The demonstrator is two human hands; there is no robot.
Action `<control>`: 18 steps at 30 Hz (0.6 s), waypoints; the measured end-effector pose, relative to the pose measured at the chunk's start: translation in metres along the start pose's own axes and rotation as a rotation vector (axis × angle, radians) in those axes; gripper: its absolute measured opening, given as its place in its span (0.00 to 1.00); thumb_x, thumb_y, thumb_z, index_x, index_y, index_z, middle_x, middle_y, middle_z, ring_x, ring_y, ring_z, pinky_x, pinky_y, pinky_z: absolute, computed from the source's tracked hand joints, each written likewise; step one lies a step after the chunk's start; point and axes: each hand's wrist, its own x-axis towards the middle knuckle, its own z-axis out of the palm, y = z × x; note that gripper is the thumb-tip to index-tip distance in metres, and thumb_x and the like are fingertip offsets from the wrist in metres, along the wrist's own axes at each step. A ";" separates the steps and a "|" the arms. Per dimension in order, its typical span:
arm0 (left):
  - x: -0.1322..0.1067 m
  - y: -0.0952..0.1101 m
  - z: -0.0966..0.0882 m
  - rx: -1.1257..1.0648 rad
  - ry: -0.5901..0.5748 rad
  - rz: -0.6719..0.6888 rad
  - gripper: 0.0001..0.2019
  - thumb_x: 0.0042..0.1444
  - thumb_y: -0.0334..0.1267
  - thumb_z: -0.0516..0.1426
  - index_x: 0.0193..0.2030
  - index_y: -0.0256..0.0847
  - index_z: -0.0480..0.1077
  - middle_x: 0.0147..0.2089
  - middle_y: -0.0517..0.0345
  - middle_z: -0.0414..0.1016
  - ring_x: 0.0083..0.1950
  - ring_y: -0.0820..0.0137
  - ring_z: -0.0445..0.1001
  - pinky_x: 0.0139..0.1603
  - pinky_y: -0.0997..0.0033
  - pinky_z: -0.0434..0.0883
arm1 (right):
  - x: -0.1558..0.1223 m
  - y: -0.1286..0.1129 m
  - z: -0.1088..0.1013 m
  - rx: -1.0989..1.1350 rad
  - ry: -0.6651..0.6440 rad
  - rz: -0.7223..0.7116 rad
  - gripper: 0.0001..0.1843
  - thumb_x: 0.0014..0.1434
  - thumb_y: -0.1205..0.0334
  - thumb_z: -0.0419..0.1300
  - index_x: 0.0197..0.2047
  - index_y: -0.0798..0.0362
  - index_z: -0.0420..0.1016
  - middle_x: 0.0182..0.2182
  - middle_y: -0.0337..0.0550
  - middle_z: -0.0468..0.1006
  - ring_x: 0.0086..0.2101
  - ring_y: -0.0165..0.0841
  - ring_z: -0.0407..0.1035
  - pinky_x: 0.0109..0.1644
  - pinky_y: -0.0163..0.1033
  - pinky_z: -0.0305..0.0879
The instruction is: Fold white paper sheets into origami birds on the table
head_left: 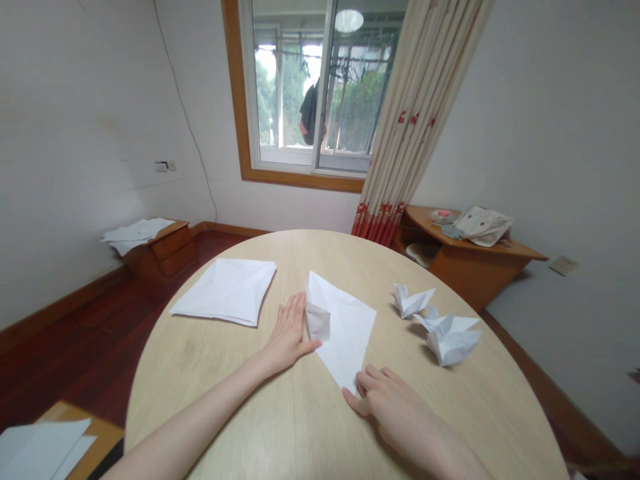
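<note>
A white sheet of paper (347, 327) lies on the round table, its left side folded over into a raised flap (317, 313). My left hand (287, 337) rests at that folded edge, fingers stretched out and thumb touching the flap's lower end. At the near corner of the sheet, the curled fingers and thumb of my right hand (383, 400) pinch the paper. To the right sit folded paper birds: a smaller one (411, 303) behind and a larger one (453, 339) in front, with another folded point between them.
A stack of white paper (227, 290) lies at the left of the wooden table (240, 427). Beyond are a low drawer cabinet (173, 252) with papers, a corner shelf (480, 263) holding a cloth bag (485, 225), a curtain (415, 113) and a window. More sheets (43, 450) lie at lower left.
</note>
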 end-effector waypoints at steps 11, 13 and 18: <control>-0.003 0.004 0.002 0.064 0.140 0.098 0.52 0.54 0.42 0.61 0.70 0.41 0.24 0.72 0.35 0.34 0.72 0.49 0.34 0.65 0.36 0.42 | 0.011 0.009 0.001 0.414 0.117 0.036 0.14 0.62 0.70 0.52 0.27 0.54 0.74 0.32 0.45 0.73 0.37 0.36 0.67 0.40 0.38 0.60; -0.003 0.006 0.000 0.081 0.170 0.120 0.52 0.53 0.41 0.62 0.70 0.42 0.24 0.72 0.34 0.35 0.72 0.48 0.35 0.65 0.36 0.43 | 0.014 0.016 0.006 0.491 0.167 0.023 0.15 0.56 0.77 0.52 0.28 0.53 0.77 0.34 0.44 0.74 0.39 0.35 0.67 0.41 0.37 0.61; -0.005 0.012 -0.004 0.110 0.225 0.193 0.51 0.52 0.37 0.61 0.70 0.42 0.25 0.71 0.34 0.40 0.72 0.49 0.38 0.66 0.36 0.42 | 0.024 0.029 0.022 0.529 0.347 -0.021 0.22 0.53 0.82 0.47 0.34 0.51 0.78 0.38 0.44 0.74 0.42 0.35 0.66 0.46 0.40 0.63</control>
